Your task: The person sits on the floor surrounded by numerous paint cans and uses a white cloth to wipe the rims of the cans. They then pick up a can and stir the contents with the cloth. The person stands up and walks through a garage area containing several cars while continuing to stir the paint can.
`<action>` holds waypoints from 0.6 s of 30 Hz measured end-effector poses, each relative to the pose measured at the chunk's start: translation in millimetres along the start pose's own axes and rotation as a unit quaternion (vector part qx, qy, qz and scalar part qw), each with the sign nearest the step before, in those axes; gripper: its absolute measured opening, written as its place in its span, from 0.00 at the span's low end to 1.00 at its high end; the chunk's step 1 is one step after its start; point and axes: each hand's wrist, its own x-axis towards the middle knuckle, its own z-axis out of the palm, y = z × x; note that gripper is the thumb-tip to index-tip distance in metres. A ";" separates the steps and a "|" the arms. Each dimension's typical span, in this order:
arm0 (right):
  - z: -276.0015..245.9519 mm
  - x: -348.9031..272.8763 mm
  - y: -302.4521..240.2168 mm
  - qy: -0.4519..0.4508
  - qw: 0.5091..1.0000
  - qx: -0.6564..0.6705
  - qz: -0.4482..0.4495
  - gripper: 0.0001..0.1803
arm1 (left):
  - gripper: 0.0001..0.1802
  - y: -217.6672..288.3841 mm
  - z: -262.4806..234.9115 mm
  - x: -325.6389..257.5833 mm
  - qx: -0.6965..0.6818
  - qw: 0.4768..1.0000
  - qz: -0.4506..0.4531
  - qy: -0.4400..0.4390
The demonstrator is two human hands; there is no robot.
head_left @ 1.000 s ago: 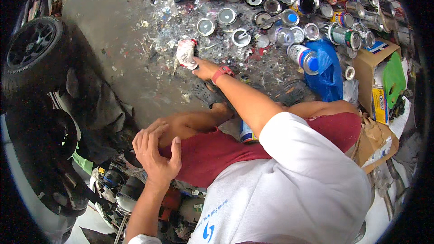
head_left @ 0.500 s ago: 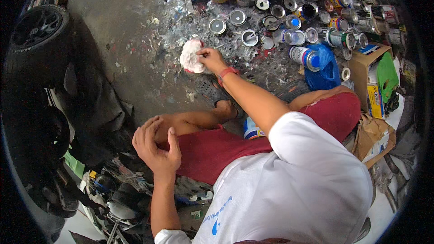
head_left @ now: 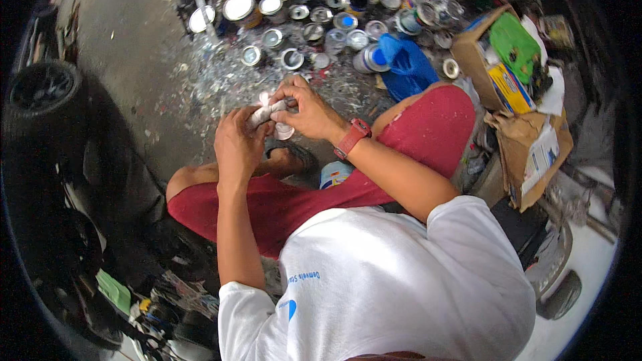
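A white rag [head_left: 262,115] with a pinkish tinge is bunched up between my two hands, above the floor just past my crossed legs. My left hand [head_left: 239,139] grips its left side with bent fingers. From the right, my right hand [head_left: 306,111] pinches the other side, thumb and fingers closed on it. A loose end hangs below the right fingers. Part of the rag is hidden behind the fingers of both hands. Around my right wrist sits a red watch-like band [head_left: 353,138].
Many open and lidded paint cans [head_left: 292,59] crowd the paint-spattered floor [head_left: 221,83] ahead. A blue plastic bag [head_left: 409,70] and a cardboard box [head_left: 471,53] stand at the right. A car wheel [head_left: 43,90] is at the left. Between my legs stands a small can [head_left: 334,174].
My left hand has moved from beside my knee to the rag and closed on it. The rag has come nearer to me in my right hand. The view has shifted rightward.
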 end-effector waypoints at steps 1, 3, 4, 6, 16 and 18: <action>-12.0 -7.6 0.6 -0.003 1.000 0.009 -0.007 0.15 | 0.21 4.0 9.9 0.7 0.008 1.000 0.028 0.012; -28.9 -24.3 3.6 -0.010 0.999 0.033 -0.017 0.15 | 0.22 18.9 20.5 2.2 0.007 0.996 0.083 0.029; -36.0 -29.4 5.8 -0.049 0.990 0.124 0.054 0.14 | 0.22 23.5 25.3 1.1 0.010 0.995 0.099 0.028; -44.8 -35.3 18.8 -0.126 0.925 0.306 0.188 0.14 | 0.23 27.8 31.3 -2.5 0.020 0.991 0.130 0.026; -46.0 -59.0 -0.4 -0.129 0.827 0.473 0.276 0.23 | 0.29 34.5 28.4 0.7 0.127 0.943 0.301 0.060; -52.7 -58.5 -0.7 -0.119 0.841 0.441 0.291 0.21 | 0.28 36.9 31.9 3.9 0.128 0.950 0.284 0.041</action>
